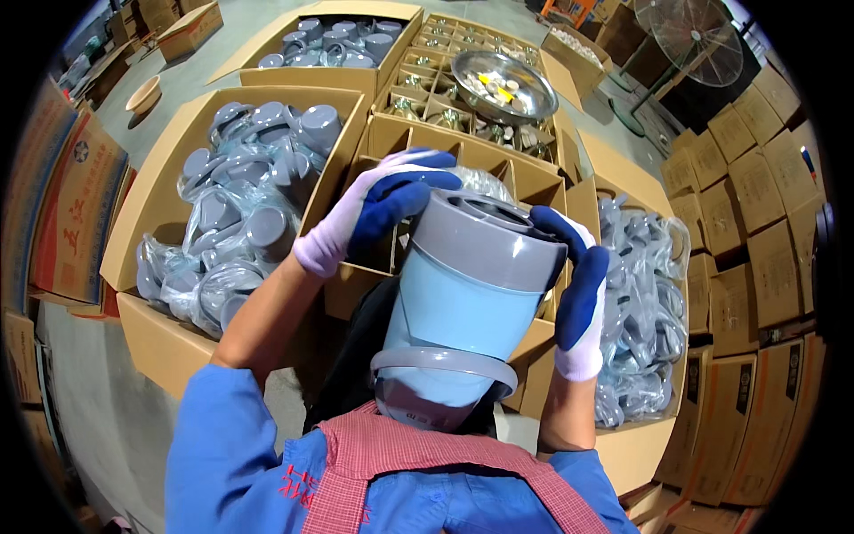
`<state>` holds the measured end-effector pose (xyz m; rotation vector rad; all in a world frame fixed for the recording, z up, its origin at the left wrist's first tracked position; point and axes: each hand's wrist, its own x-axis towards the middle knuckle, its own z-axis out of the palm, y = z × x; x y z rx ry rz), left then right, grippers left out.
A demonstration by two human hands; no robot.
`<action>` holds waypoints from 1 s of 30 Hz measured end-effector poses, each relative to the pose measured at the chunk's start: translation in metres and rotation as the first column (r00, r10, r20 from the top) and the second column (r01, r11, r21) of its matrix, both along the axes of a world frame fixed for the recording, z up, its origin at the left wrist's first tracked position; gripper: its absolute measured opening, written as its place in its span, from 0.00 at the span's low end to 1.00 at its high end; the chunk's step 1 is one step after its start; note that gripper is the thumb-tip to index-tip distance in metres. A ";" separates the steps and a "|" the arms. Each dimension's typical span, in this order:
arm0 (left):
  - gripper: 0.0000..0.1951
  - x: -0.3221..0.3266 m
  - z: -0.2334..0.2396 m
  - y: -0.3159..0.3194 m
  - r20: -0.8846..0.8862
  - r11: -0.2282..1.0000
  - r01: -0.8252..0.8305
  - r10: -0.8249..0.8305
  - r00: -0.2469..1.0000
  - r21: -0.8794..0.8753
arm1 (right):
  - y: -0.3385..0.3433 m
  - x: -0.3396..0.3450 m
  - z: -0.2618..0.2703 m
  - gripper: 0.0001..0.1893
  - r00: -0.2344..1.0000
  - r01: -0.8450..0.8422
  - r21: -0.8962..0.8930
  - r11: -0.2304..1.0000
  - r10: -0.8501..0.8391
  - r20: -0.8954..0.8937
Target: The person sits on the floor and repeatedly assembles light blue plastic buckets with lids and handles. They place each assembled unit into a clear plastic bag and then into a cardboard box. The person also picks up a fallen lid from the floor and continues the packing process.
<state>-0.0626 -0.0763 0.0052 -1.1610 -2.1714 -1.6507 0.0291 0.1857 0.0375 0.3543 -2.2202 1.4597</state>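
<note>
A light blue vacuum flask shell (460, 300) with a grey base ring (490, 243) leans upside down against my front, base end tilted up and away. My left hand (393, 193), in a white and blue coated work glove, rests at the ring's left edge. At the right edge, my right hand (574, 280), gloved alike, presses the ring from the side. A grey carrying handle (440, 364) crosses the lower part of the shell. Recesses show in the ring's upper face; the inside is partly hidden. Behind it stands a divided carton (540, 180) with a plastic-wrapped item in one cell.
Cartons of grey plastic parts (267, 227) in clear bags stand left and right (634, 314). A metal bowl (534, 110) of small pieces sits on a carton of glass liners (450, 120). A pedestal fan (694, 40) and stacked cartons (754, 193) line the right.
</note>
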 end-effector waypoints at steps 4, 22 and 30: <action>0.15 0.048 0.055 0.053 -0.359 0.994 -0.006 -0.035 0.933 -0.111 | 0.040 -0.034 -0.031 0.41 0.820 -0.127 -0.847 0.516 0.535 0.203; 0.37 0.129 0.061 -0.090 -0.450 0.817 -0.552 0.435 0.780 -0.168 | 0.049 -0.021 -0.032 0.42 0.903 -0.006 -0.662 0.749 0.289 0.319; 0.30 0.245 -0.153 -0.182 -0.196 0.150 -0.697 0.900 0.390 -0.701 | 0.084 -0.031 -0.066 0.40 0.869 0.096 -0.655 0.750 0.258 0.423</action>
